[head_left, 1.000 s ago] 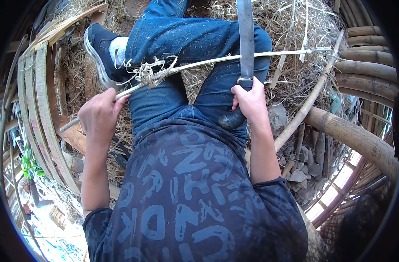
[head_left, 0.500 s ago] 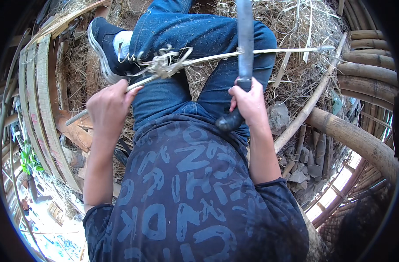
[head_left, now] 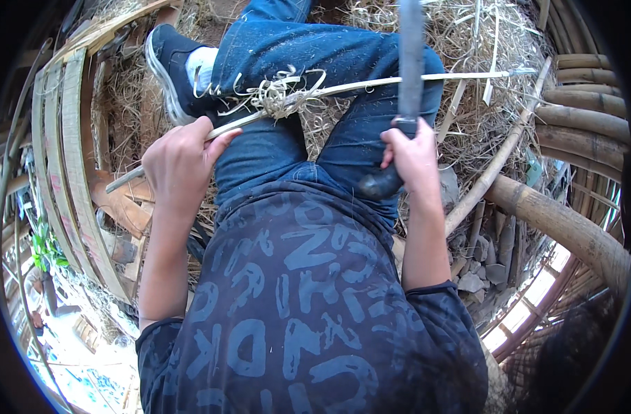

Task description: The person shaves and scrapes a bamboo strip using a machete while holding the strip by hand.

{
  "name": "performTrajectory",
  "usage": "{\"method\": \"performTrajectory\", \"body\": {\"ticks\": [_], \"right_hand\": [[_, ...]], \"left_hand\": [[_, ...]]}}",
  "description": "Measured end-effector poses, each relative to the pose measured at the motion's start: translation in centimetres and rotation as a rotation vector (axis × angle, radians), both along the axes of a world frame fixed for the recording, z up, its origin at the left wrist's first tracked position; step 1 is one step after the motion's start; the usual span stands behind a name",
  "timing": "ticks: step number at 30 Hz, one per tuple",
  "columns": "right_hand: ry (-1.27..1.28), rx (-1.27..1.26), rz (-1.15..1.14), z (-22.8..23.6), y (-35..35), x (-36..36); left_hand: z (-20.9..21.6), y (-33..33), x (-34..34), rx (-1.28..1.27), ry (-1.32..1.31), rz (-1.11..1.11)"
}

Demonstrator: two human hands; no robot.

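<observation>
A long thin bamboo strip [head_left: 371, 84] lies slantwise across my lap, its far right end resting over the straw. My left hand [head_left: 181, 160] is closed around it near its left end, which pokes out past the fist. Curled shavings [head_left: 281, 96] hang bunched on the strip over my legs. My right hand [head_left: 413, 155] grips the black handle [head_left: 380, 185] of a large knife. Its broad grey blade [head_left: 411, 62] points away from me and crosses the strip above my right knee. Whether the edge bites into the strip cannot be made out.
Straw and loose shavings [head_left: 460, 41] cover the ground ahead. A slatted wooden panel [head_left: 56, 159] stands at left. On the right are a thick bamboo pole [head_left: 557, 217], a thinner pole [head_left: 502, 155] and broken stones [head_left: 474, 276]. A dark shoe [head_left: 169, 65] is at upper left.
My right hand and the knife have shifted rightward along the strip. The left hand sits slightly further right, still holding the strip. The curled shavings have spread a little.
</observation>
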State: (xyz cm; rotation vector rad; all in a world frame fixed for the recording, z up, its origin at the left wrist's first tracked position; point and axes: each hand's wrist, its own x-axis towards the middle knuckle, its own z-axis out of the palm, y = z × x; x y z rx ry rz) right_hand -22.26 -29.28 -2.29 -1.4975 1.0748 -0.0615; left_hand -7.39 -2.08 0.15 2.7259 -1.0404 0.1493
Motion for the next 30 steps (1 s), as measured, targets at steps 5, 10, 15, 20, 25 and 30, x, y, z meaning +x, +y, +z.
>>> {"method": "performTrajectory", "body": {"ticks": [5,10,15,20,25,30], "right_hand": [[-0.040,0.054,0.043,-0.1,2.0,0.8],[-0.050,0.083,0.032,0.2,3.0,1.1],[-0.038,0.195,0.182,0.8,5.1,2.0],[0.017,0.067,0.049,0.3,0.5,0.1],[0.057,0.056,0.062,0.5,2.0,1.0],[-0.081,0.221,0.228,0.5,4.7,1.8]], "left_hand": [[0.3,-0.3,0.7,0.084,-0.059,0.045],[-0.6,-1.1,-0.1,0.075,0.012,0.056],[-0.7,-1.9,-0.8,0.049,0.083,0.083],[-0.6,0.0,-0.8,0.012,0.099,0.105],[-0.6,-2.1,-1.2,-0.034,0.111,0.051],[-0.4,-2.3,-1.0,0.037,0.053,0.057]]}}
